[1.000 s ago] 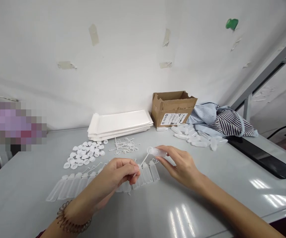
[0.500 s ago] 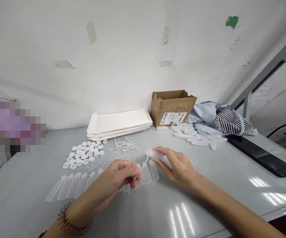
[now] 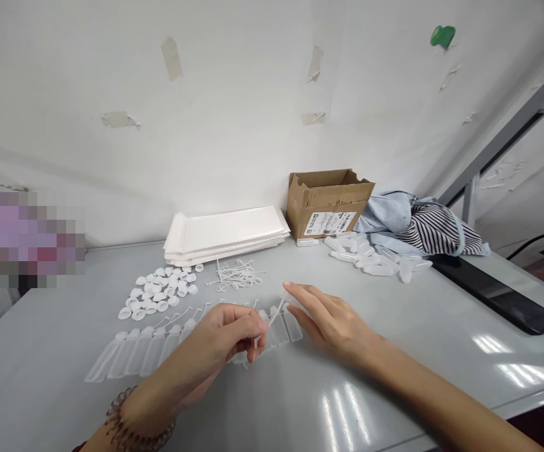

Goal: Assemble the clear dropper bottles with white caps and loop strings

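Note:
My left hand (image 3: pixel 234 333) is closed, its fingertips pinching a thin white plastic strap (image 3: pixel 276 312) that sticks out up to the right. Opposite it, my right hand (image 3: pixel 335 317) has its fingers stretched forward and apart from the thumb, with nothing visible between them. Below and between the hands lies a row of clear plastic tubes (image 3: pixel 128 355) with white caps and thin straps at their upper ends. My left hand and forearm hide the middle of that row. The right end tube (image 3: pixel 293 326) lies beside my right thumb.
Loose white caps (image 3: pixel 152 298) lie left, near a pile of white looped straps (image 3: pixel 238 275). Behind are stacked white padded envelopes (image 3: pixel 227 232) and an open cardboard box (image 3: pixel 326 204). Loose clear tubes (image 3: pixel 366 257), folded cloth (image 3: pixel 441 229) and a long black object (image 3: pixel 493 295) are at right.
The clear tube that my right hand held is no longer visible in it, and those fingers have opened out. My left hand stays in place with the strap.

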Motion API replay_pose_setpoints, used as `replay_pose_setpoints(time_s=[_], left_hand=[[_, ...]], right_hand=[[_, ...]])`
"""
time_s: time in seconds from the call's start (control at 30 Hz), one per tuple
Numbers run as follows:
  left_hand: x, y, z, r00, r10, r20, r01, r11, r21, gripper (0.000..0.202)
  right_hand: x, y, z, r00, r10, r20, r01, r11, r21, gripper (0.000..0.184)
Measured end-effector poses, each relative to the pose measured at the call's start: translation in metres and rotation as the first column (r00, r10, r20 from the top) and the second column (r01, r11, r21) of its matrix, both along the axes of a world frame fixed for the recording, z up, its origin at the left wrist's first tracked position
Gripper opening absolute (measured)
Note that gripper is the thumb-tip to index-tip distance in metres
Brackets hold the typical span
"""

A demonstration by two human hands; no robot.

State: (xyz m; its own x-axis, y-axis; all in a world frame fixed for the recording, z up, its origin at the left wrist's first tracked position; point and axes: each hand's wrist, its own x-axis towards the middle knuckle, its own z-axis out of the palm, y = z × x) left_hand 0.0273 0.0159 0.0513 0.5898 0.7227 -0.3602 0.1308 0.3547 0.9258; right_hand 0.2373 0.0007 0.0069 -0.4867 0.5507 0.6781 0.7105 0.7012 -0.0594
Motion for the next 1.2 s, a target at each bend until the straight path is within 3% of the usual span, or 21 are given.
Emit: replay_pose_setpoints(time_s=[0.2, 0.3, 0.33, 0.4, 0.47, 0.5, 0.57, 0.67, 0.77, 0.87, 1.03, 1.2], left_hand=[[0.0, -0.003, 0.001, 0.992, -0.099, -0.077, 0.103, 0.994, 0.047, 0.029], [0.002, -0.002, 0.0, 0.986, -0.114, -0.123, 0.129, 0.984, 0.121, 0.036], [0.003, -0.001, -0.001, 0.985, -0.081, -0.152, 0.107, 0.98, 0.17, 0.038], [0.004, -0.002, -0.004, 0.976, 0.049, -0.211, 0.017, 0.954, 0.3, 0.035], [0.006, -0.005, -0.009, 0.946, 0.214, -0.245, -0.079, 0.882, 0.465, 0.03], [0.006, -0.006, -0.012, 0.93, 0.274, -0.245, -0.099, 0.829, 0.55, 0.034], [0.008, -0.01, -0.018, 0.915, 0.331, -0.228, -0.074, 0.696, 0.715, 0.048], [0.011, -0.011, -0.025, 0.922, 0.311, -0.232, 0.06, 0.477, 0.877, 0.059], [0.015, -0.008, -0.025, 0.929, 0.266, -0.259, 0.171, 0.311, 0.935, 0.054], [0.018, -0.004, -0.02, 0.927, 0.254, -0.277, 0.223, 0.22, 0.95, 0.048], [0.025, -0.001, -0.011, 0.923, 0.267, -0.278, 0.243, 0.159, 0.957, 0.054], [0.035, 0.004, -0.005, 0.919, 0.264, -0.292, 0.258, 0.159, 0.953, 0.043]], right_hand=[[-0.001, -0.002, -0.001, 0.998, 0.007, -0.064, -0.013, 0.996, -0.091, 0.042], [-0.002, -0.004, 0.001, 0.962, 0.037, -0.27, -0.123, 0.943, -0.31, 0.034], [-0.003, -0.005, 0.004, 0.925, 0.025, -0.378, -0.199, 0.882, -0.428, 0.032], [-0.005, -0.007, 0.01, 0.797, -0.058, -0.601, -0.42, 0.662, -0.621, 0.026], [-0.006, -0.006, 0.015, 0.632, -0.172, -0.756, -0.652, 0.409, -0.638, 0.024], [-0.007, -0.006, 0.017, 0.558, -0.22, -0.8, -0.737, 0.312, -0.599, 0.023], [-0.007, -0.005, 0.017, 0.452, -0.287, -0.844, -0.842, 0.175, -0.51, 0.022], [-0.008, -0.004, 0.013, 0.372, -0.338, -0.865, -0.908, 0.06, -0.414, 0.022], [-0.007, -0.004, 0.011, 0.348, -0.358, -0.866, -0.926, 0.012, -0.377, 0.025], [-0.004, -0.003, 0.013, 0.372, -0.345, -0.861, -0.914, 0.024, -0.405, 0.027], [0.003, 0.002, 0.014, 0.382, -0.306, -0.872, -0.901, 0.087, -0.426, 0.023], [0.013, 0.008, 0.019, 0.448, -0.291, -0.845, -0.86, 0.119, -0.497, 0.022]])
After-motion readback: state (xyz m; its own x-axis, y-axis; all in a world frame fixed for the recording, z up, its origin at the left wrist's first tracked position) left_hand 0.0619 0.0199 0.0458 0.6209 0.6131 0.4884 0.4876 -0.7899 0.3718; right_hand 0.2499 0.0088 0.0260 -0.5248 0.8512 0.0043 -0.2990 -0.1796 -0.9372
